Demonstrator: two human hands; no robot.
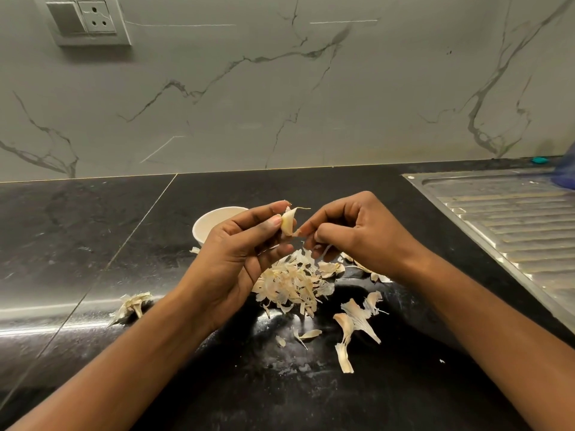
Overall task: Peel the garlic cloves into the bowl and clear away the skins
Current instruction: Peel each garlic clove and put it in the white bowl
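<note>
At frame centre, the left hand (239,253) pinches a garlic clove (287,223) while the right hand (354,234) pinches its loosened skin. Below them, a pile of skins (292,284) lies on the black counter (93,231); the white bowl (214,222) sits just behind the left hand.

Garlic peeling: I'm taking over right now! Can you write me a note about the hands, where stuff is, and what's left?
Left hand holds a partly peeled garlic clove above the counter.
Right hand pinches the skin at the clove's lower tip.
White bowl sits behind the left hand; its inside is hidden.
Done: a pile of skins lies under the hands, loose skins beside it.
Left: finish this clove, drop it in the bowl, clear every skin.
</note>
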